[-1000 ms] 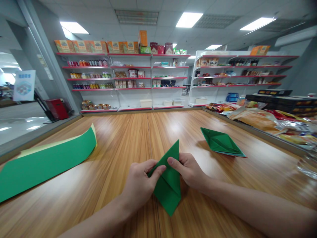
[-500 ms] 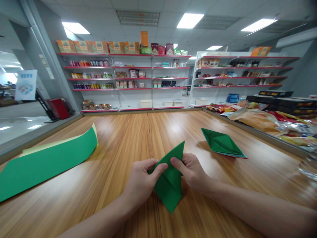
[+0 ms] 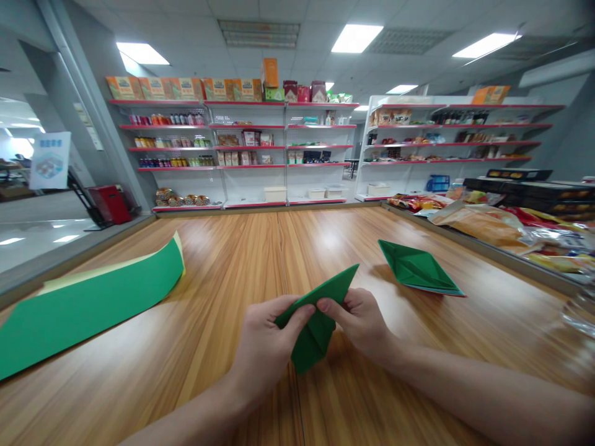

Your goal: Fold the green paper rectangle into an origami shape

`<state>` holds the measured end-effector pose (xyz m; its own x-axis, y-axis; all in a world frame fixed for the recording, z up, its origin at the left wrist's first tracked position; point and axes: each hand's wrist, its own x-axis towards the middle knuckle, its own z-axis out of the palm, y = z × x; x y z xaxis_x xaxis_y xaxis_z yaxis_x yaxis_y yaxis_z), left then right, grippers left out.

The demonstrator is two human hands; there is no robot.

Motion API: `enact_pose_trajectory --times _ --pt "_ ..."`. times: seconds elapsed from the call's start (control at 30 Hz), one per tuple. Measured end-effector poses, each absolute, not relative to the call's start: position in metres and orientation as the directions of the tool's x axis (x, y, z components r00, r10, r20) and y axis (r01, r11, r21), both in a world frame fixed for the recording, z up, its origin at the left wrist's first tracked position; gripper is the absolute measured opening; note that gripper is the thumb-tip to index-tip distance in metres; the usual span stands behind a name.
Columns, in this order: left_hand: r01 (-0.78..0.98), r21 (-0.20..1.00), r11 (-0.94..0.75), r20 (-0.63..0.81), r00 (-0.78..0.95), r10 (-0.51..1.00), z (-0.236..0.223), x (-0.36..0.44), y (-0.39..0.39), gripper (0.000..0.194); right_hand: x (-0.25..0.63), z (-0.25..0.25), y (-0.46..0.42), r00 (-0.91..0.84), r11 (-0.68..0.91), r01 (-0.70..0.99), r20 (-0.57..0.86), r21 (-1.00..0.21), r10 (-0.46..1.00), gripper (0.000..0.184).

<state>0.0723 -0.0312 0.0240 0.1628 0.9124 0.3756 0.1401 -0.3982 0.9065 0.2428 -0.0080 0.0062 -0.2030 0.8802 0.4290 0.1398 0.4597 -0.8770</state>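
Note:
A folded piece of green paper (image 3: 312,339) is held between both hands, tilted above the wooden table (image 3: 223,266). My left hand (image 3: 274,334) pinches its left side, thumb on the near face and fingers behind. On the right side, my right hand (image 3: 362,319) grips it the same way, with the thumb close to the left one. The fingers behind the paper are partly hidden. To the right lies a stack of folded green paper (image 3: 418,269), with other colours showing along its lower edge.
Long green and yellow paper sheets (image 3: 102,316) with a curled end lie at the left. A clear object (image 3: 579,313) stands at the right edge. Snack packets (image 3: 488,226) and dark boxes (image 3: 525,192) fill the right side. Stocked shelves (image 3: 246,145) stand beyond the table.
The green paper has tilted, its upper tip swinging right and its lower part drawing up and looking shorter. Both hands keep their grip and have shifted only slightly.

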Motion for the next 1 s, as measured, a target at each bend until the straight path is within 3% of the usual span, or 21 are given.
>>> enact_pose_trajectory --times 0.2,0.5,0.63,0.8,0.9,1.0 --pt "0.095 0.930 -0.354 0.337 0.157 0.928 0.025 0.071 -0.032 0.017 0.244 0.011 -0.012 -0.303 0.498 0.131 0.444 -0.857 0.843 0.034" --pt "0.072 0.960 -0.271 0.258 0.149 0.955 0.028 0.072 -0.030 0.019 0.245 0.012 -0.014 -0.319 0.529 0.231 0.450 -0.816 0.834 0.039" --pt "0.050 0.987 -0.150 0.134 0.231 0.964 0.023 0.068 -0.020 0.028 0.244 0.006 -0.011 -0.311 0.374 0.129 0.321 -0.918 0.895 0.043" --pt "-0.059 0.996 0.071 -0.025 0.562 0.826 0.011 0.059 -0.009 0.041 0.243 0.001 -0.003 -0.355 0.103 -0.030 0.106 -0.994 0.929 0.048" --pt "-0.106 0.988 0.108 -0.030 0.564 0.825 0.007 0.057 -0.006 0.041 0.242 -0.001 0.002 -0.360 0.040 -0.081 0.067 -0.996 0.931 0.051" --pt "-0.182 0.979 0.090 0.004 0.458 0.889 0.005 0.056 -0.002 0.038 0.242 -0.003 0.003 -0.399 0.053 -0.058 0.072 -0.997 0.914 0.052"
